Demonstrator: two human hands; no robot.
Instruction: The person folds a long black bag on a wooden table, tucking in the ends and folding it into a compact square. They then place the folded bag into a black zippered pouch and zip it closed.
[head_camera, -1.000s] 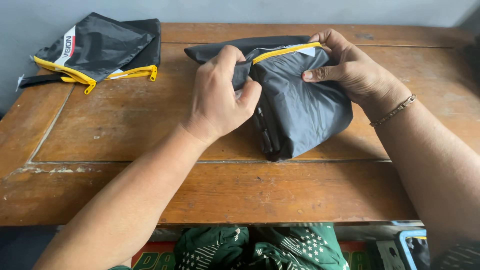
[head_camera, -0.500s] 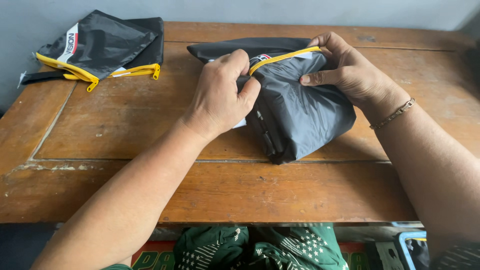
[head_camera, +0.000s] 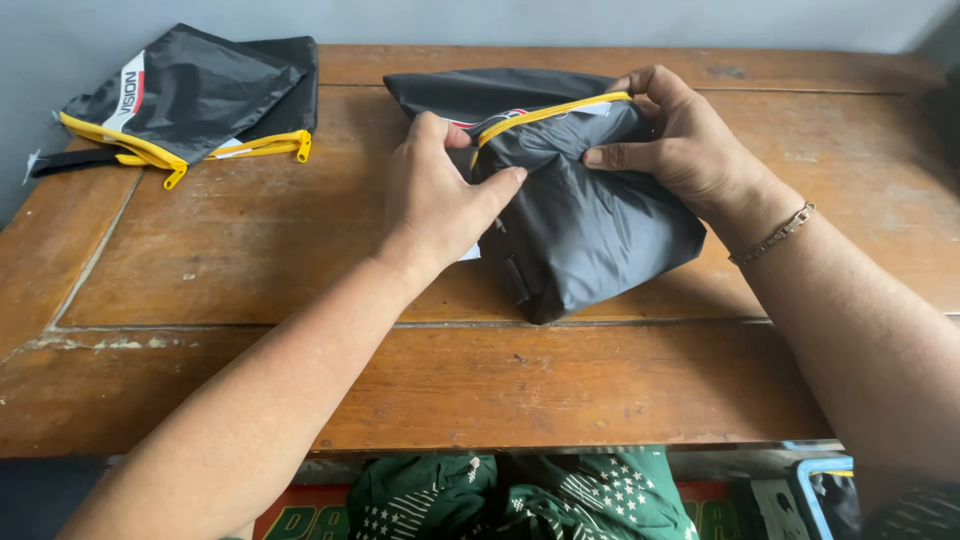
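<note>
I see the stuffed dark pouch (head_camera: 590, 215) on the bench (head_camera: 250, 260) mid-top, soft, light and slick. My left hand (head_camera: 435, 205) pinches its yellow zipper (head_camera: 550, 112) end closed-fingered; my right hand (head_camera: 680, 140) clamps the far corner, the best hold.

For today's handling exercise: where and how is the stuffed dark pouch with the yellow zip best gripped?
Probably at the two ends of the yellow zip, from above: the dark pouch bulges and the zip runs along its top edge, where the left hand and right hand already pinch.
</note>
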